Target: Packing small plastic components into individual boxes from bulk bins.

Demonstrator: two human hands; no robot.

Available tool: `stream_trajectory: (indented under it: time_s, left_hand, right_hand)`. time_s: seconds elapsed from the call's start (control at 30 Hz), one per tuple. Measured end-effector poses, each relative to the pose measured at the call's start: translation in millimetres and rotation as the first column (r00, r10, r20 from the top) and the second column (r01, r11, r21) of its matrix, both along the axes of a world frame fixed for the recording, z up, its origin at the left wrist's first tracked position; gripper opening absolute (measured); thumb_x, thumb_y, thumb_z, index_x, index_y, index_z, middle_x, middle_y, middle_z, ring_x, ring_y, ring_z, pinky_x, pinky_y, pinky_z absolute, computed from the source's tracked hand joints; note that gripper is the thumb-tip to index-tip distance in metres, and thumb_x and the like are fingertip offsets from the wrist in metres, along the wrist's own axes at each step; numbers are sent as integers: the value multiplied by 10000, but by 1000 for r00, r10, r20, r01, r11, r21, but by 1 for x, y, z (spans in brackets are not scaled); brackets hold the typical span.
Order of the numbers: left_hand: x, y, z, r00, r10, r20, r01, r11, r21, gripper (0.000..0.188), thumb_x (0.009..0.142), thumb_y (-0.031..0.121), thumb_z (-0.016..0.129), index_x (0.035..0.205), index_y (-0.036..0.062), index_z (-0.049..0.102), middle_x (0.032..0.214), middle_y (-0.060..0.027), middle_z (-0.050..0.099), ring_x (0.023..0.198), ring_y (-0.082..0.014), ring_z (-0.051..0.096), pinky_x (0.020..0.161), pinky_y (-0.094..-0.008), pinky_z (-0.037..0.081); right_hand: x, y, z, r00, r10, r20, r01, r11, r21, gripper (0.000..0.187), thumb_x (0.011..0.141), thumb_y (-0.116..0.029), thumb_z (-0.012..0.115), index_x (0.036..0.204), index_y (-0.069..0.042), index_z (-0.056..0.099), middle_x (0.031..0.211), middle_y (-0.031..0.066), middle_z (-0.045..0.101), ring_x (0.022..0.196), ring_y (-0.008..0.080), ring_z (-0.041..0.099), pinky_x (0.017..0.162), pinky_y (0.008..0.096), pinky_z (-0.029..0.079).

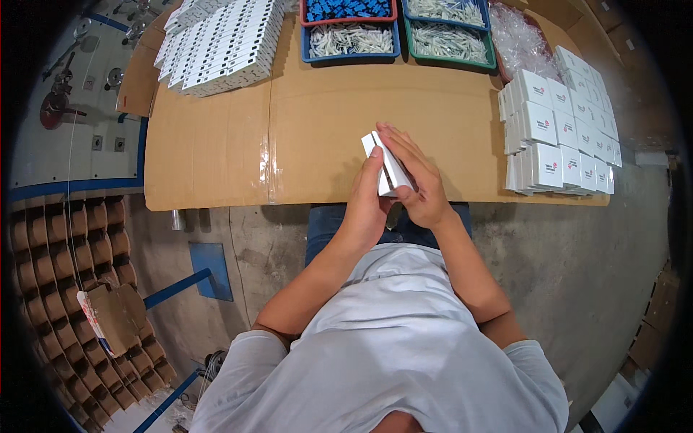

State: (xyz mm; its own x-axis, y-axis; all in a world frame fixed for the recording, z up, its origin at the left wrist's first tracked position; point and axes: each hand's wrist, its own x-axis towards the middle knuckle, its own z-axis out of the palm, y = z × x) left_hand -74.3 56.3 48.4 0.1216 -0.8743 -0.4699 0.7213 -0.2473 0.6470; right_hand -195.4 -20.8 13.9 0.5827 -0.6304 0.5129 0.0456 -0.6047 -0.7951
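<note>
Rows of white cases (224, 54) filled the surface's (206, 137) far left; a blue bin (354, 57) and a green bin (455, 63) of small parts stood mid-back, with stacked cartons (559, 133) at right. Near the front edge, the left hand (365, 198) and right hand (427, 191) pinched a white box (394, 164) between them, fingers closed along its sides.

From my head, the left of two side-by-side fisheye cameras looks steeply down and forward over my white shirt (390, 332), which is near enough to fill much of the lower view. My left hand (364, 204) and right hand (431, 193) sit farther off, near the centre, and the wide lens takes in the cardboard-covered table (209, 144) ahead and the floor (563, 249) on both sides.
</note>
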Motion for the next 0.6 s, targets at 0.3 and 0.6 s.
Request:
stream_trajectory:
  time_s: [0.3,0.6]
  left_hand:
    - [17,-8,-29,595,287,750,200,852,-484,992,806,126,750,1622,3,199,1502,-206,424,1407,-333,448,1204,-451,332]
    - [7,-1,-41,529,380,759,199,813,-547,1143,900,841,426,1580,-59,233,1554,-257,319,1450,-389,334,1211,-483,250]
  right_hand:
    - [-3,14,10,963,-2,271,-198,676,709,620,1054,-280,597,1568,-1,391,1561,149,480,1476,262,427,1176,380,354]
    - [16,40,18,940,-22,341,-285,501,817,682,1029,-122,597,1611,9,267,1627,151,362,1532,241,317,1214,372,300]
